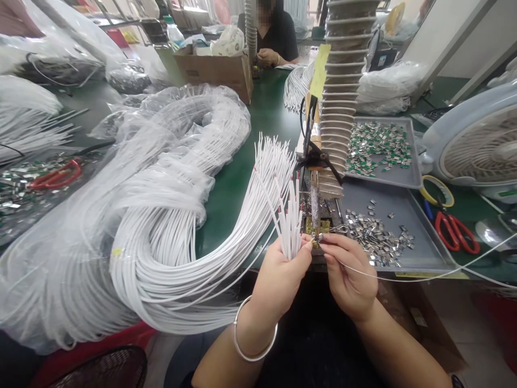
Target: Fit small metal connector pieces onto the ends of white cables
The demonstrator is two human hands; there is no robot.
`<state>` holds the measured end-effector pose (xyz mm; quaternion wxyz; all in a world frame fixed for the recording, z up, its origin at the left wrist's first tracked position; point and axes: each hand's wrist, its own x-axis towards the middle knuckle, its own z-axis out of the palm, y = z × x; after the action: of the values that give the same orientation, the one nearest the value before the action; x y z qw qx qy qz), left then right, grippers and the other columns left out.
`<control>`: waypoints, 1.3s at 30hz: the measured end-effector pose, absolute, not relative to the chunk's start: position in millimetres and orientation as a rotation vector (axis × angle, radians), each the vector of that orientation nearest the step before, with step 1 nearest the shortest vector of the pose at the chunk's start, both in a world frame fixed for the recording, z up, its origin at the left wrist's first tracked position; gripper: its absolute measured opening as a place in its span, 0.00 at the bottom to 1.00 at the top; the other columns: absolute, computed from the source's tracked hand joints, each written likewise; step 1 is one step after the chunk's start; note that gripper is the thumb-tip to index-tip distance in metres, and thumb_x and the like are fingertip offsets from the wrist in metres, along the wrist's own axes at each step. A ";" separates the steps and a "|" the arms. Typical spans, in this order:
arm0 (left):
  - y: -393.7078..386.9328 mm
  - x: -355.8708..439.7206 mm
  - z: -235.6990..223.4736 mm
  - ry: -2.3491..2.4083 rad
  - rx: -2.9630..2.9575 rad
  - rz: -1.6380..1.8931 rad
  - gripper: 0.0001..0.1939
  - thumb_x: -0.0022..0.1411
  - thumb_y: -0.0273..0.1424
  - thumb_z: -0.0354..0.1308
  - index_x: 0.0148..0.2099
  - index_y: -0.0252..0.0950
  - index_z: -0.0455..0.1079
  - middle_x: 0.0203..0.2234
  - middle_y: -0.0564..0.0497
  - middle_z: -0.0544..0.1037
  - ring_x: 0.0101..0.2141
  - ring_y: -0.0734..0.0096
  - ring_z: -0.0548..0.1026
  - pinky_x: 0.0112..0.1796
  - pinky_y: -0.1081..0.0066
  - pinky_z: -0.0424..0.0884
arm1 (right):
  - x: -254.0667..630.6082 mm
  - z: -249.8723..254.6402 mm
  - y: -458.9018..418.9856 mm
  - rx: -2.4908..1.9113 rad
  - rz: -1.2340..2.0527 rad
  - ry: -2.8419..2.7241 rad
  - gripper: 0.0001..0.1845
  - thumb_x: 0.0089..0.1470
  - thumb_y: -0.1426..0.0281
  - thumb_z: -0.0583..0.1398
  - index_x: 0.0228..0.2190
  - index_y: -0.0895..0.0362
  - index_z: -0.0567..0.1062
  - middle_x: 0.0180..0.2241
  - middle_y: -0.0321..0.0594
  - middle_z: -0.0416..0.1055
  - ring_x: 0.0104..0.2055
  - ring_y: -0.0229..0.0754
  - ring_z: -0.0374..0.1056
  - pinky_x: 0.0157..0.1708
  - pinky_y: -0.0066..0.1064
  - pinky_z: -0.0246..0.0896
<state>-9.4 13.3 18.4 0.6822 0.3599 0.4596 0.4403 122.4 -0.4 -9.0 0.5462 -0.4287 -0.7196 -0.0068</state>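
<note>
My left hand (278,277) is closed around a bunch of white cable ends (290,218) that stick up with red-tipped wires. My right hand (348,269) is pinched on a thin white cable (424,275) that trails off to the right, its fingertips at a small gold-coloured fixture (317,229) below a ribbed white hose (343,86). The two hands almost touch at the fixture. A silver bangle sits on my left wrist.
A big heap of white cables in clear plastic (161,205) fills the left. Grey trays (404,215) with small metal parts lie at the right, beside red scissors (456,231), a tape roll (437,189) and a fan (480,145). Another person (274,37) sits at the far end.
</note>
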 end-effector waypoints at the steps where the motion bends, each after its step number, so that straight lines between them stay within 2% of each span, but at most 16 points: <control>1: 13.0 -9.5 17.7 1.027 0.803 0.991 0.07 0.57 0.32 0.58 0.35 0.33 0.68 0.15 0.61 0.58 0.16 0.84 0.50 0.19 0.78 0.50 | 122.5 -9.3 -0.9 -1.019 -0.013 -1.707 0.13 0.55 0.79 0.56 0.41 0.55 0.74 0.38 0.44 0.75 0.40 0.43 0.74 0.37 0.36 0.74; 8: 7.8 -10.4 9.3 1.022 0.749 0.973 0.13 0.55 0.37 0.62 0.35 0.33 0.67 0.16 0.62 0.58 0.17 0.83 0.52 0.19 0.78 0.50 | 122.7 -16.5 -5.6 -1.037 0.023 -1.705 0.12 0.56 0.78 0.55 0.39 0.56 0.74 0.37 0.45 0.75 0.39 0.43 0.74 0.36 0.37 0.74; 11: 2.5 -13.0 1.4 0.988 0.782 0.949 0.15 0.58 0.41 0.60 0.38 0.34 0.67 0.16 0.62 0.57 0.17 0.82 0.53 0.20 0.78 0.51 | 125.5 -16.8 -9.3 -1.018 0.056 -1.722 0.12 0.55 0.79 0.55 0.40 0.56 0.73 0.36 0.45 0.75 0.40 0.43 0.74 0.37 0.37 0.74; 13: -2.0 -15.7 -3.9 1.004 0.854 0.945 0.15 0.61 0.42 0.56 0.38 0.33 0.69 0.16 0.60 0.59 0.19 0.80 0.57 0.22 0.77 0.56 | 128.7 -15.9 -12.4 -0.998 0.089 -1.738 0.13 0.55 0.80 0.55 0.40 0.57 0.73 0.35 0.45 0.75 0.39 0.42 0.74 0.36 0.35 0.74; 15: -6.2 -18.6 -7.3 1.053 0.932 0.962 0.15 0.63 0.41 0.54 0.38 0.33 0.71 0.21 0.55 0.68 0.24 0.77 0.65 0.29 0.76 0.64 | 132.8 -15.2 -15.7 -1.007 0.105 -1.730 0.13 0.54 0.81 0.55 0.40 0.57 0.73 0.33 0.43 0.74 0.36 0.41 0.73 0.34 0.33 0.73; 17: -9.3 -21.3 -8.1 1.112 0.992 0.999 0.15 0.63 0.40 0.55 0.36 0.33 0.74 0.34 0.47 0.75 0.35 0.70 0.72 0.39 0.72 0.67 | 138.2 -15.0 -17.7 -1.047 0.107 -1.690 0.14 0.54 0.81 0.55 0.41 0.57 0.73 0.29 0.40 0.73 0.31 0.39 0.72 0.31 0.32 0.71; 19: -11.1 -23.5 -7.6 1.171 1.040 1.044 0.14 0.62 0.38 0.55 0.34 0.33 0.75 0.44 0.43 0.75 0.45 0.64 0.71 0.47 0.69 0.65 | 145.6 -15.1 -16.9 -1.122 0.092 -1.642 0.16 0.54 0.81 0.55 0.42 0.55 0.72 0.27 0.36 0.71 0.28 0.37 0.70 0.29 0.30 0.69; 20: -11.5 -24.2 -7.5 1.193 1.058 1.065 0.14 0.62 0.38 0.56 0.33 0.33 0.75 0.45 0.43 0.75 0.46 0.63 0.71 0.47 0.69 0.64 | 150.5 -15.1 -14.9 -1.174 0.073 -1.626 0.16 0.55 0.81 0.55 0.43 0.55 0.72 0.26 0.35 0.71 0.27 0.36 0.69 0.29 0.29 0.68; 23: -11.5 -25.0 -9.7 1.183 1.033 1.101 0.14 0.61 0.39 0.57 0.33 0.34 0.75 0.35 0.46 0.76 0.36 0.67 0.71 0.40 0.70 0.66 | 170.1 -15.3 -1.9 -1.376 -0.046 -1.652 0.11 0.57 0.77 0.54 0.39 0.55 0.73 0.28 0.37 0.72 0.29 0.37 0.69 0.31 0.30 0.67; 25: -10.8 -24.1 -13.4 1.113 0.929 1.100 0.13 0.60 0.40 0.59 0.34 0.34 0.75 0.27 0.50 0.73 0.27 0.73 0.66 0.31 0.72 0.64 | 185.8 -16.2 10.7 -1.497 -0.143 -1.711 0.09 0.57 0.74 0.53 0.36 0.56 0.73 0.31 0.40 0.74 0.34 0.41 0.71 0.35 0.33 0.66; 28: -9.0 -20.8 -19.0 0.979 0.734 1.103 0.14 0.55 0.40 0.63 0.37 0.33 0.73 0.21 0.55 0.67 0.22 0.78 0.59 0.25 0.74 0.58 | 206.0 -18.5 29.9 -1.675 -0.191 -1.781 0.10 0.55 0.72 0.52 0.32 0.56 0.74 0.31 0.43 0.74 0.34 0.45 0.70 0.36 0.36 0.65; 33: -5.9 -14.0 -20.6 0.858 0.552 1.207 0.15 0.50 0.37 0.68 0.36 0.33 0.72 0.26 0.53 0.71 0.23 0.79 0.63 0.26 0.73 0.60 | 215.2 -21.3 49.7 -2.004 -0.025 -1.855 0.10 0.52 0.72 0.53 0.32 0.58 0.74 0.33 0.47 0.74 0.36 0.48 0.69 0.38 0.38 0.63; 39: -4.7 -11.2 -17.2 0.856 0.504 1.214 0.15 0.49 0.34 0.69 0.36 0.33 0.70 0.28 0.53 0.71 0.20 0.82 0.63 0.22 0.74 0.58 | 211.0 -24.8 49.8 -2.031 0.032 -1.914 0.10 0.53 0.73 0.52 0.31 0.58 0.74 0.33 0.48 0.73 0.37 0.49 0.69 0.38 0.38 0.62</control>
<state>-11.2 -4.7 -17.2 0.7079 0.2270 0.3856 0.5465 211.0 49.8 -24.8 0.1744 -0.7166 -0.6752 0.0114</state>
